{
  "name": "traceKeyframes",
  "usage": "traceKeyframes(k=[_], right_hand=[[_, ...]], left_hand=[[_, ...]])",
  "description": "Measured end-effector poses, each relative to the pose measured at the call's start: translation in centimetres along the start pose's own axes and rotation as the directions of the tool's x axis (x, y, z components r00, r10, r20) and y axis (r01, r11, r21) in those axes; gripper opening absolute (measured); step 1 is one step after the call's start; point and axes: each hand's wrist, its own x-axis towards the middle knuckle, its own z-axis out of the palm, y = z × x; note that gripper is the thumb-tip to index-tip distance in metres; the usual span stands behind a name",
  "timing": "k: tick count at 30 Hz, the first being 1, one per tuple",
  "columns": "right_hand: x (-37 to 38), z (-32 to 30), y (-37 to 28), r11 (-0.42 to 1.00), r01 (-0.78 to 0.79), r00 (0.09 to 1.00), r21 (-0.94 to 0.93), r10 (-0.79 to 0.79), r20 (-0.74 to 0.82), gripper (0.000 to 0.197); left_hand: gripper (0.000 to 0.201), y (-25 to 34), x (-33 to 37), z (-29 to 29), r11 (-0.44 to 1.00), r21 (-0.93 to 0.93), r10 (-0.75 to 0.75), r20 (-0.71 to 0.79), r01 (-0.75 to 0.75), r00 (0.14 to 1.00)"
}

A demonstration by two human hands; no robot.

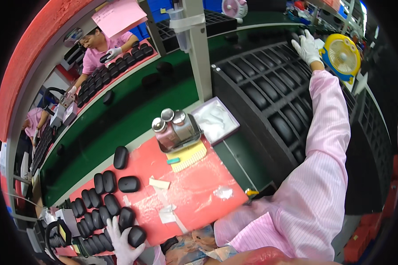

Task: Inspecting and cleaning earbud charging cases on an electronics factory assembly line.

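Observation:
My left hand (120,242), in a white glove, is at the lower left with its fingers spread among black oval cases. One rounded case (137,236) lies between its thumb and fingers, touching or nearly touching them; a firm hold does not show. Another black case (127,217) is just beyond the fingers. My right arm stretches far to the upper right. There my white-gloved right hand (308,49), fingers apart, is over the far end of a black slotted tray (263,115) filled with black cases. Dark shapes by its fingertips are hard to make out.
A red mat (188,201) covers the near bench, with metal-topped bottles (174,128) and a box of white wipes (214,120). Beyond runs a green conveyor (163,95). A yellow fan (342,55) stands beside my right hand. A co-worker (99,53) handles cases across the conveyor.

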Motion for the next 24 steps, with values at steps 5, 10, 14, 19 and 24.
traceKeyframes(k=[5,10,14,19,24], right_hand=[[0.2,4.8,-0.7,0.958,-0.145,0.859,0.247,-0.002,0.511,0.059],[-0.3,6.9,-2.1,0.847,-0.145,0.896,0.512,-0.107,0.431,0.045],[-2.2,3.5,-3.7,0.932,-0.051,0.987,0.358,-0.008,0.161,0.039],[-8.1,-21.1,-20.6,0.325,0.085,0.881,0.942,-0.465,0.081,0.029],[-20.1,-38.3,-33.0,-0.108,0.152,0.489,0.982,-0.855,-0.17,0.068]], left_hand=[[0.077,-3.1,-2.0,1.2,0.858,-0.478,-0.221,-0.012,0.188,0.975],[0.075,2.1,3.4,1.6,0.622,-0.779,-0.495,-0.318,0.075,0.808],[0.062,3.4,5.7,1.6,0.227,-0.97,-0.434,-0.184,-0.091,0.882],[0.061,6.7,7.5,2.0,-0.482,-0.858,-0.223,-0.073,-0.176,0.972],[0.056,8.3,4.4,1.8,-0.55,-0.83,-0.132,-0.024,-0.093,0.991]])
